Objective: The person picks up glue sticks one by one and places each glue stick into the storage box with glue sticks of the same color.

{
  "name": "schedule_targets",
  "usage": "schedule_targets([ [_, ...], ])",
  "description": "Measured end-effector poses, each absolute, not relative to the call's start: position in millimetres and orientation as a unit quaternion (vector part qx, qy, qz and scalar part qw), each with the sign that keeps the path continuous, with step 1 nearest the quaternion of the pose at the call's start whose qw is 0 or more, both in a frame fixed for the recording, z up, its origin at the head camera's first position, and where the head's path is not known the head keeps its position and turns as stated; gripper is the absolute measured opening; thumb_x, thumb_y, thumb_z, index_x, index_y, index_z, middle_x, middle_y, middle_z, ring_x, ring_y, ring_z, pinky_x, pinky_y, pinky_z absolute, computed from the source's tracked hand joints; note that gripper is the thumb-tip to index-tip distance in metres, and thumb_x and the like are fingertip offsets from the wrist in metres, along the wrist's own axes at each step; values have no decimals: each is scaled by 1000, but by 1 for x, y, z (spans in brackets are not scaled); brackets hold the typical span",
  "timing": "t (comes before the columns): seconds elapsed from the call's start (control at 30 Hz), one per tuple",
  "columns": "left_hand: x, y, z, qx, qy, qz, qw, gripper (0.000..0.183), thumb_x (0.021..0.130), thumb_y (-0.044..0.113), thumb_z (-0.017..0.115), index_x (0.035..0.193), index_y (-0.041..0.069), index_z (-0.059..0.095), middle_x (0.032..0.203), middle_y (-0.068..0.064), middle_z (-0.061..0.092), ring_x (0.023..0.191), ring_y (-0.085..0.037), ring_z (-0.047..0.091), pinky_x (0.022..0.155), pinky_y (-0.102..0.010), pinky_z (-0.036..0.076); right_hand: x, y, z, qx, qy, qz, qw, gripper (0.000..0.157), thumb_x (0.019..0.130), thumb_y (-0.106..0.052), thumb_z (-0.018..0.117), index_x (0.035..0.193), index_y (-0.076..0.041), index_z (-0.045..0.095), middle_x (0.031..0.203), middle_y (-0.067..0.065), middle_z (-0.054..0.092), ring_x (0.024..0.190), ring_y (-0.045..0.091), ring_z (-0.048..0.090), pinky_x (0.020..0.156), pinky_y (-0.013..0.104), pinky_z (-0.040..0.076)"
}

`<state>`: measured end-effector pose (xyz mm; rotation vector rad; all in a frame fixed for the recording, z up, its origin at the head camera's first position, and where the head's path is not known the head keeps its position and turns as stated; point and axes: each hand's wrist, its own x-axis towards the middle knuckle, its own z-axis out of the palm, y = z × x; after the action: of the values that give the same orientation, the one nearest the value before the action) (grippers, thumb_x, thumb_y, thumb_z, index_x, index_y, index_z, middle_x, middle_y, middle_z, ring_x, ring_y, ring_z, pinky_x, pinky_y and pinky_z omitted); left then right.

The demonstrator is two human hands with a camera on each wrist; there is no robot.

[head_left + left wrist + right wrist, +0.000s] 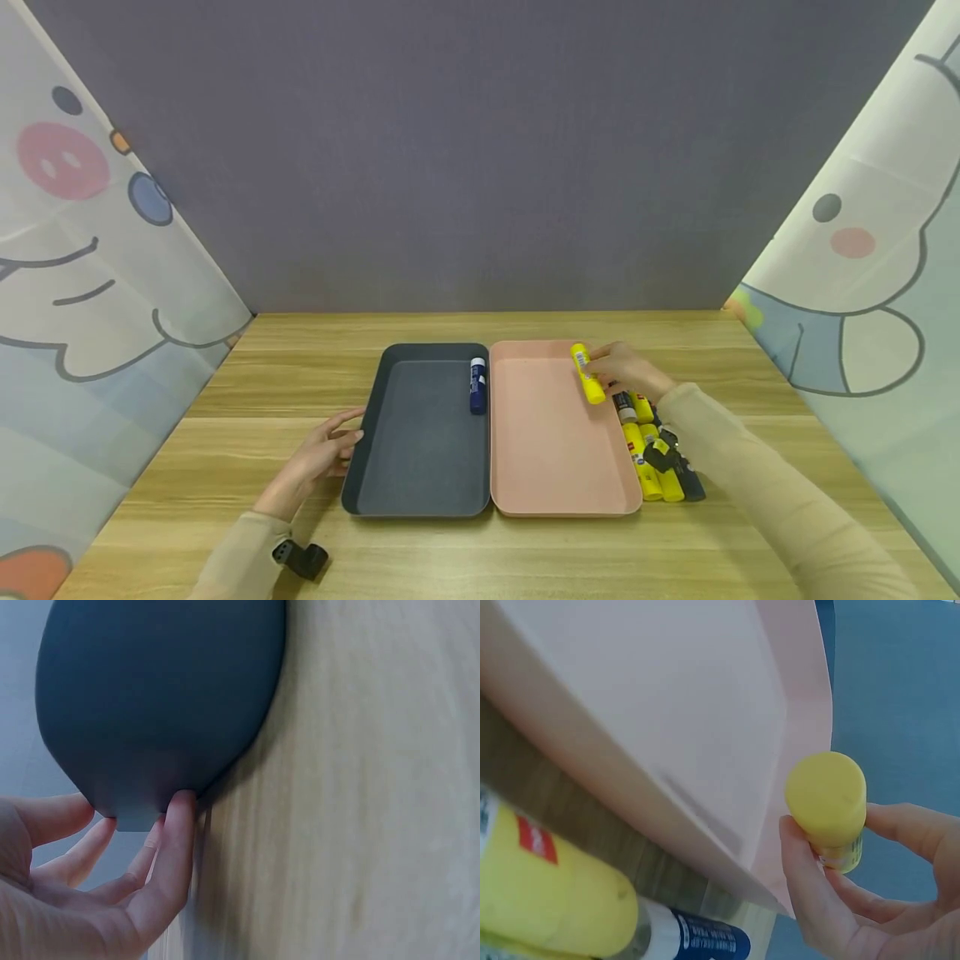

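Observation:
My right hand (621,368) pinches a yellow glue stick (587,373) between thumb and fingers, over the upper right part of the pink tray (562,467). In the right wrist view the yellow stick (826,796) points one round end at the camera, with fingertips on its sides. My left hand (318,457) touches the outer left side of the dark grey tray (420,458). The left wrist view has its spread fingertips against that tray's wall (161,705). A dark blue glue stick (477,387) with a white end lies inside the grey tray along its right wall.
Several yellow glue sticks (640,461) and some dark ones (624,407) lie on the wooden table (420,558) right of the pink tray, partly under my right forearm. The two trays stand side by side. A grey panel (480,167) rises behind the table.

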<state>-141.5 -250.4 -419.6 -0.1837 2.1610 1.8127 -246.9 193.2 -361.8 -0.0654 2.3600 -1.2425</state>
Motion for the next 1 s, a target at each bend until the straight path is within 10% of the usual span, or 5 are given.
schedule_targets([
  [0.2, -142, -251, -420, -64, 755, 633, 157, 52, 92, 13, 47, 139, 5, 25, 91, -6, 54, 60, -8, 48, 59, -32, 46, -252, 183, -367, -12, 862, -446, 242, 51, 87, -17, 54, 129, 8, 38, 71, 5, 47, 60, 17, 45, 63, 34, 48],
  [0.53, -142, -252, -420, -64, 755, 634, 156, 53, 92, 13, 48, 139, 5, 25, 94, -8, 55, 60, -8, 50, 59, -32, 47, -255, 171, -375, -4, 872, -427, 238, 54, 85, -13, 56, 128, 12, 36, 105, 17, 50, 68, 18, 51, 67, 34, 49],
  [1.0, -142, -251, -421, -68, 755, 635, 150, 53, 91, 13, 49, 138, 4, 26, 95, -8, 57, 63, -10, 54, 61, -34, 48, -257, 162, -384, 29, 877, -418, 236, 49, 82, -10, 58, 122, 12, 40, 106, 21, 53, 67, 17, 55, 58, 31, 50],
])
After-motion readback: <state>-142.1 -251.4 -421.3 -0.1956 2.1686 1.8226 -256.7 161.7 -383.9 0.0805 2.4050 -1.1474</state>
